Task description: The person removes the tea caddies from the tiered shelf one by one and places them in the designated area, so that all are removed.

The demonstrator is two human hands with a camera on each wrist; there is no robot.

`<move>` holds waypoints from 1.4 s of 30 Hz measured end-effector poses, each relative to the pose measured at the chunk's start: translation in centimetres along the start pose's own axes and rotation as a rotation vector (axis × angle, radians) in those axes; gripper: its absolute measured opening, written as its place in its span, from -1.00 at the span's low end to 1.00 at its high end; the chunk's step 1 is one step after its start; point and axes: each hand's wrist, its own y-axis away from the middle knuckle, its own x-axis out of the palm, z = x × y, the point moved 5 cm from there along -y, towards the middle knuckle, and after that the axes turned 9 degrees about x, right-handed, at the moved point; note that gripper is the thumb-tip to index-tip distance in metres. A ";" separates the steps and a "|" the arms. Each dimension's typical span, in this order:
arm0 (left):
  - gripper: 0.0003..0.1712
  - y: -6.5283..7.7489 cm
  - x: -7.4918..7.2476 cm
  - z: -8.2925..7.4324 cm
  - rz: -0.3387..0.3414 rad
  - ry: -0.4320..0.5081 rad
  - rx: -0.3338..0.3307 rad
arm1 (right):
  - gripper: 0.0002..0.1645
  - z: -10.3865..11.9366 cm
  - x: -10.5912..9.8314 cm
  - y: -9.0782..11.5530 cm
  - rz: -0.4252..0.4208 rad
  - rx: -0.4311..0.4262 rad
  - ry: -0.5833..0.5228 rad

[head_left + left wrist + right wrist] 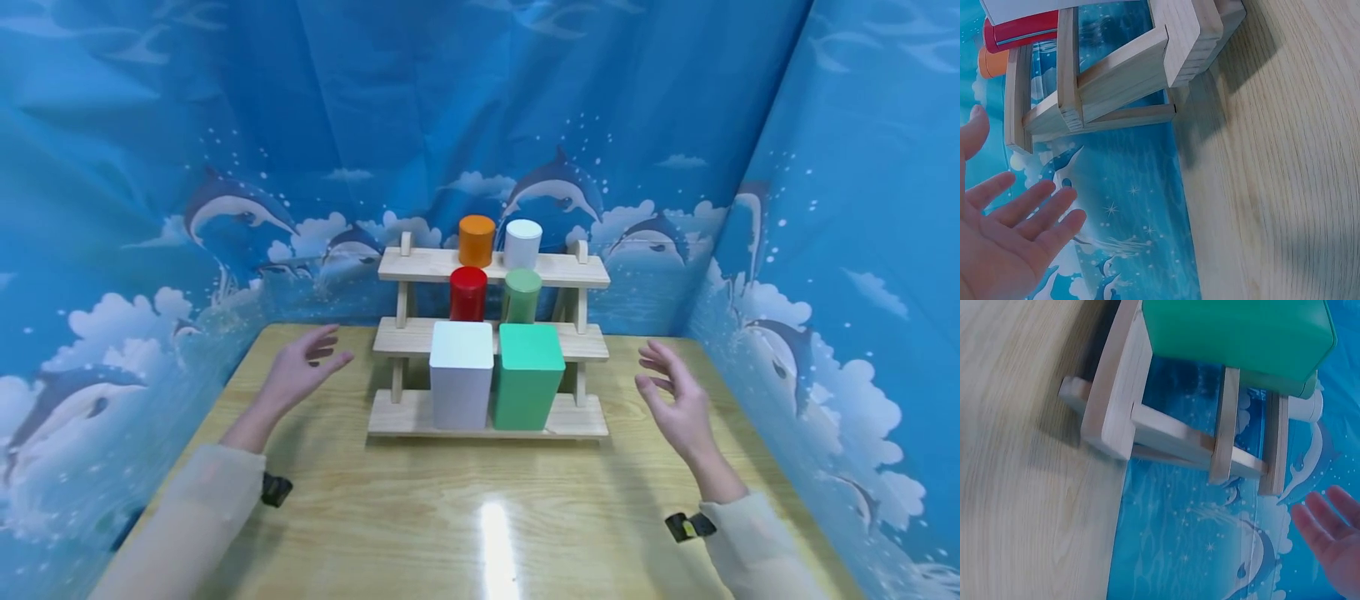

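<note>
A three-tier wooden shelf (390, 421) stands on the table between my hands. Its bottom tier bears a white box (461, 383) and a green box (530, 379) side by side. On the middle tier are a red cylinder (468, 294) and a pale green cylinder (522, 297). The top tier holds an orange cylinder (476, 242) and a white cylinder (522, 244). My left hand (303, 367), fingers loosely bent, hovers left of the shelf, holding nothing. To the shelf's right, my right hand (678, 400) is likewise relaxed, bare and apart from everything.
The light wooden table (420, 517) reaches back to a blue curtain (450, 100) printed with dolphins, which also stands along both sides. A bright light reflection lies on the table in front of the shelf. Small black devices sit on both wrists.
</note>
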 end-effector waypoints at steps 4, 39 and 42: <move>-0.13 -0.2 0.5 0.1 -0.015 0.051 0.005 | -0.42 0.1 0.9 -0.2 0.047 -0.007 -0.046; -0.34 -2.5 5.8 1.7 -0.077 0.441 -0.116 | -0.30 -0.2 8.0 -2.5 0.426 0.051 -0.263; -0.35 -2.7 5.8 1.7 -0.088 0.455 -0.119 | -0.31 -0.1 8.5 -2.8 0.438 0.051 -0.262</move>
